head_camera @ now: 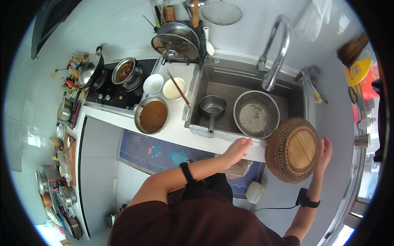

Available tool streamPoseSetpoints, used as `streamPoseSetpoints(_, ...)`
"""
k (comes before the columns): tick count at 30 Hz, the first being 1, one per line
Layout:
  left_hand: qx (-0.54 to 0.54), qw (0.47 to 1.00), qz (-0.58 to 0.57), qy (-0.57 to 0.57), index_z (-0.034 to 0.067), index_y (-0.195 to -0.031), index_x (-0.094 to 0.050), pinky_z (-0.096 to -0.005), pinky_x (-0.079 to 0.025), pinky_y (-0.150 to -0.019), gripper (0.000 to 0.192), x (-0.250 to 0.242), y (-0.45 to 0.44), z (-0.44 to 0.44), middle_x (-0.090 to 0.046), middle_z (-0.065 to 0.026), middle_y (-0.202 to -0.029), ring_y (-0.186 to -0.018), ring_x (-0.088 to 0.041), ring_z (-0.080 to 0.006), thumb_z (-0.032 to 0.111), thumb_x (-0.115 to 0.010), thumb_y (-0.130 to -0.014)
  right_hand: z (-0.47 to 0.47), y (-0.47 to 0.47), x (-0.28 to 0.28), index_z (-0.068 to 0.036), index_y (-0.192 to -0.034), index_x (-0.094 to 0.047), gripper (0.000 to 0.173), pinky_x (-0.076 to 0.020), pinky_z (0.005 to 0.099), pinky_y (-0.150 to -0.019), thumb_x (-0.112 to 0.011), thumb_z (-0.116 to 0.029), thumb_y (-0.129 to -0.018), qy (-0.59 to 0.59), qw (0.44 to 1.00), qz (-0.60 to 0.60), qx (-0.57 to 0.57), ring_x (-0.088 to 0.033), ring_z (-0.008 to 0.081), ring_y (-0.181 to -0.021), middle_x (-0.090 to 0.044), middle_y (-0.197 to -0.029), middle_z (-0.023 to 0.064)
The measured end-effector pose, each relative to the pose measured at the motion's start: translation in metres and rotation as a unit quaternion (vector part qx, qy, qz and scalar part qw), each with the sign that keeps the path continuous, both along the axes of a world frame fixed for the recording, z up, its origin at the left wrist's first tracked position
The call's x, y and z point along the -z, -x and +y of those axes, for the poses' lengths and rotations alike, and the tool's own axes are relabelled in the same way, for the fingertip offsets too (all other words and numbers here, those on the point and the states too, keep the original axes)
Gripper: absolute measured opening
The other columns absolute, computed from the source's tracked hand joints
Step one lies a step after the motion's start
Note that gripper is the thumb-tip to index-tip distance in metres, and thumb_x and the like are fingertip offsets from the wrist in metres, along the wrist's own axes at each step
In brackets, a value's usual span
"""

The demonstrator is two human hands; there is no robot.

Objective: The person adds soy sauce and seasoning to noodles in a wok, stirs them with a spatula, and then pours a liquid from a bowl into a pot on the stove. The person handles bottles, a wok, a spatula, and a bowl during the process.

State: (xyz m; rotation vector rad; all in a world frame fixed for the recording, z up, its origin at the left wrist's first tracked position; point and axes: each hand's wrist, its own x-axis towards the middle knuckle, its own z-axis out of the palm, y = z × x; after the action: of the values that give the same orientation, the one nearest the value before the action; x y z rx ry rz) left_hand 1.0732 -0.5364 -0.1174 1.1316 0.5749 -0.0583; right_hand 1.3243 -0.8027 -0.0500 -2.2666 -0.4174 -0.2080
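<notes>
A round woven wicker basket (277, 156) is tilted at the sink's front right corner, its slatted base turned up to the view. My right hand (323, 153) is at the basket's right side; whether it grips the basket is hard to tell. To the left of the basket, my left hand (237, 151) is over the counter's front edge, fingers apart and holding nothing. In the sink (246, 80) are a wide metal pan (256, 115) with brown bits and a little liquid in it, and a small saucepan (212, 105) whose handle reaches the front rim.
A pan of brown liquid (153, 116), a white bowl (153, 84) and a bowl of pale liquid (174, 88) with chopsticks across it stand left of the sink. Farther left, a dish of food (123, 70) sits on the cooktop (115, 95). The faucet (271, 78) arches over the sink.
</notes>
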Motion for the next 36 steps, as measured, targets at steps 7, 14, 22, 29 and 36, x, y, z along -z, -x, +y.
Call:
streamPoseSetpoints(7,-0.27,0.956,0.113,0.034,0.006,-0.109,-0.057,-0.032,-0.05,-0.075,0.033,-0.023,0.143,0.118,-0.06,-0.0059,-0.105,-0.096,-0.058,-0.0151,0.037,-0.051,-0.098,0.209,0.153,-0.009,-0.004,-0.116,-0.058,0.025,-0.0455,0.0247,-0.083,-0.06,-0.014,-0.094,-0.151,0.88,0.301,-0.334,-0.055,0.0105,-0.095,-0.061,-0.102,0.0032)
streamPoseSetpoints(14,-0.213,0.967,0.094,0.102,0.008,-0.134,-0.044,-0.0349,-0.045,-0.084,0.039,-0.023,0.181,0.191,-0.057,-0.0063,-0.12,-0.103,-0.053,-0.0177,0.027,-0.046,-0.1,0.4,0.23,0.061,-0.011,-0.142,-0.037,0.065,-0.0501,0.0363,-0.081,-0.063,-0.04,-0.09,-0.061,0.816,0.526,-0.231,-0.057,0.0185,-0.1,-0.057,-0.117,0.0105)
streamPoseSetpoints(22,-0.146,0.975,0.027,0.164,0.017,-0.105,-0.056,-0.0319,-0.045,-0.073,0.02,0.044,0.153,0.225,-0.057,0.0023,-0.093,-0.085,-0.053,-0.012,0.026,-0.058,-0.087,0.469,0.225,0.126,-0.01,-0.114,-0.062,0.028,-0.0419,0.0205,-0.048,-0.065,-0.025,-0.09,-0.162,0.771,0.595,-0.16,-0.051,0.0064,-0.058,-0.06,-0.075,-0.0004)
streamPoseSetpoints(29,-0.207,0.965,0.084,0.14,0.019,-0.097,-0.05,-0.0308,-0.042,-0.066,0.026,0.066,0.101,0.225,-0.048,0.0043,-0.09,-0.079,-0.044,-0.0103,0.044,-0.045,-0.097,0.45,0.189,0.115,-0.005,-0.111,-0.059,0.019,-0.0443,0.0227,-0.049,-0.055,-0.018,-0.097,-0.238,0.759,0.567,-0.216,-0.052,0.0077,-0.061,-0.055,-0.073,-0.0013)
streamPoseSetpoints(36,-0.2,0.968,0.05,0.146,0.017,-0.098,-0.05,-0.0299,-0.042,-0.065,0.026,0.056,0.105,0.233,-0.048,0.0041,-0.091,-0.079,-0.045,-0.0104,0.043,-0.046,-0.097,0.411,0.174,0.074,-0.005,-0.11,-0.058,0.018,-0.0432,0.0214,-0.052,-0.054,-0.016,-0.097,-0.27,0.742,0.571,-0.225,-0.051,0.0074,-0.062,-0.056,-0.076,-0.0011)
